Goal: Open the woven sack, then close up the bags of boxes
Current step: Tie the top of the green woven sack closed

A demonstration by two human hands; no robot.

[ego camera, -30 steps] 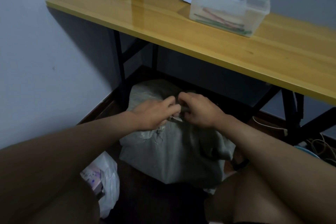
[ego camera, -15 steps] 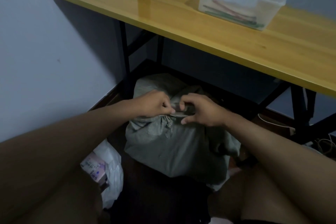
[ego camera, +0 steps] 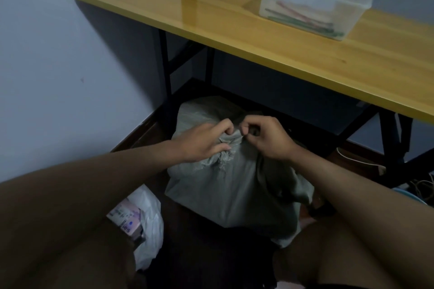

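A grey woven sack point(ego camera: 234, 185) sits on a dark floor under a yellow wooden table point(ego camera: 234, 21). Both hands meet at its bunched, tied top: the left hand point(ego camera: 202, 142) and right hand point(ego camera: 270, 138) each pinch the gathered fabric with curled fingers. Near left, a white plastic bag point(ego camera: 150, 225) holds a pink box point(ego camera: 126, 218). On the table stands a clear plastic container point(ego camera: 314, 4).
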